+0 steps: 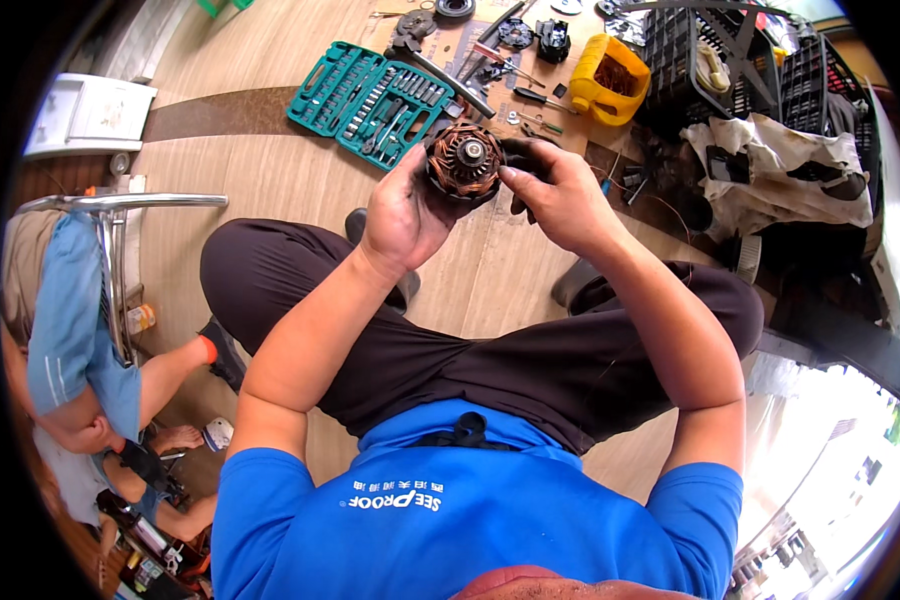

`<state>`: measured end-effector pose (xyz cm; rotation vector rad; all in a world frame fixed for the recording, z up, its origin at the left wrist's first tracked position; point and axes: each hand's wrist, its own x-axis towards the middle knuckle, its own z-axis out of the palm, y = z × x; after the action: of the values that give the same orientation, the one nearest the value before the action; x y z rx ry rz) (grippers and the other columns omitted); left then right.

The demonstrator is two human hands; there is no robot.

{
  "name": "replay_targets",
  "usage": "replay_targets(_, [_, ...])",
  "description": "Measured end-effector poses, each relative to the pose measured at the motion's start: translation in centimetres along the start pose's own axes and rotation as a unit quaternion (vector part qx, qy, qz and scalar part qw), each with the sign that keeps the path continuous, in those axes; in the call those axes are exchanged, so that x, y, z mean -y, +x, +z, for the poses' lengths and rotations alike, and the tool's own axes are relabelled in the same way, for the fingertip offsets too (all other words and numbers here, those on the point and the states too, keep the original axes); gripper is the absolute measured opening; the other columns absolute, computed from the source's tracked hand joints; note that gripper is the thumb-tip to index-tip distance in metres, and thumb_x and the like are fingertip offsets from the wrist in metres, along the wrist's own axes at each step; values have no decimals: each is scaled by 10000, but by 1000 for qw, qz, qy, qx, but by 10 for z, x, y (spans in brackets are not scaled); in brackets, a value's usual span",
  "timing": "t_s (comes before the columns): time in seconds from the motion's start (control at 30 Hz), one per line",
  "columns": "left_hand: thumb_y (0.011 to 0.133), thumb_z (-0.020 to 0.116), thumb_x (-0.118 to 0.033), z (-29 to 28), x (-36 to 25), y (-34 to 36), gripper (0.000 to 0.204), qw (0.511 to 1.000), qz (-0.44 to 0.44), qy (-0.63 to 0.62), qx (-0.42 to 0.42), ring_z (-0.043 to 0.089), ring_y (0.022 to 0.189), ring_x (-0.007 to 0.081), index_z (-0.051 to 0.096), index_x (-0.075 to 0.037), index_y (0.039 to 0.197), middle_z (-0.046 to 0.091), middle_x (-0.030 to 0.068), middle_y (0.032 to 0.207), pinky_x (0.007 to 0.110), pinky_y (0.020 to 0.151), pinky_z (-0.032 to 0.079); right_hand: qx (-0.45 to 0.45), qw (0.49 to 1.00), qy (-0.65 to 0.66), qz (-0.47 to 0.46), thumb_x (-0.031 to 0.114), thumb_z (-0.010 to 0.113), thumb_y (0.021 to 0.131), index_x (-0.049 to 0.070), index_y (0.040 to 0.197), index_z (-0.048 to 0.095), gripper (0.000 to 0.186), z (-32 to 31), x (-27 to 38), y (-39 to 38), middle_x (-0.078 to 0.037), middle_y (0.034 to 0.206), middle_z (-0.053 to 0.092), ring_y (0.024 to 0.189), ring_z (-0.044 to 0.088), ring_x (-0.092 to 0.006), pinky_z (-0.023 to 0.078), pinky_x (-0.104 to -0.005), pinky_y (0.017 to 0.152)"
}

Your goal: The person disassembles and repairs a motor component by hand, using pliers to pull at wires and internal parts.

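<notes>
Person seated cross-legged on wooden floor point(270, 180). Both hands raised in front of the knees, grasping 1 motor stator point(465, 160), round, wound with copper-coloured coils, metal hub at centre facing up.

Left hand point(405, 215): cups the stator from its left side, thumb against the rim, fingers wrapped underneath. Right hand point(560, 195): closed on the stator's right edge, fingertips touching the coils.

Beyond the stator, on the floor: open teal socket set case point(370, 100), 2 halves laid flat, just to its upper left. Yellow plastic container point(608, 78) to its upper right, loose screwdrivers point(540, 100) between container and stator. Black crates point(730, 60) farther right; crumpled pale cloth point(770, 165) near them. Another person's legs point(170, 370) well left of the stator.
</notes>
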<state>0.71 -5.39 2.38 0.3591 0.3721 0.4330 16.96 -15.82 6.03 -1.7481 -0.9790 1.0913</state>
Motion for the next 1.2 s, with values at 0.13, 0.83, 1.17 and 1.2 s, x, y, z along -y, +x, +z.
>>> replay_targets(0.13, [1013, 325, -291, -1, 0, 1, 459, 1000, 3, 1, -16, 568, 1156, 284, 423, -8, 1360, 557, 158, 1280, 469, 1022, 443, 2, 1000, -19, -4, 159, 611, 928, -1, 1157, 605, 279, 0, -4, 1, 0, 781, 607, 627, 512, -53, 436, -235, 551])
replay_targets(0.83, [1013, 299, -308, -4, 0, 2, 464, 999, 4, 21, -45, 579, 1150, 301, 460, -14, 1334, 567, 161, 1278, 481, 1017, 447, -22, 992, -66, -107, 140, 628, 903, -13, 1054, 610, 215, 5, -10, -3, -65, 690, 580, 608, 533, -119, 444, -292, 561])
replay_targets(1.17, [1006, 363, -252, -6, 0, 2, 392, 999, 19, 18, -35, 584, 1137, 303, 468, -28, 1310, 576, 154, 1257, 480, 979, 477, -75, 980, -142, -115, 216, 680, 823, -34, 1036, 600, 339, 8, -9, -5, -256, 953, 637, 939, 613, -412, 492, -440, 822])
replay_targets(1.2, [1003, 373, -240, -7, 0, 2, 381, 999, 22, 20, -34, 583, 1137, 302, 466, -38, 1312, 573, 150, 1259, 480, 973, 481, -61, 984, -135, -96, 225, 686, 820, -38, 1035, 595, 351, 9, -9, -5, -259, 955, 637, 940, 613, -415, 493, -441, 821])
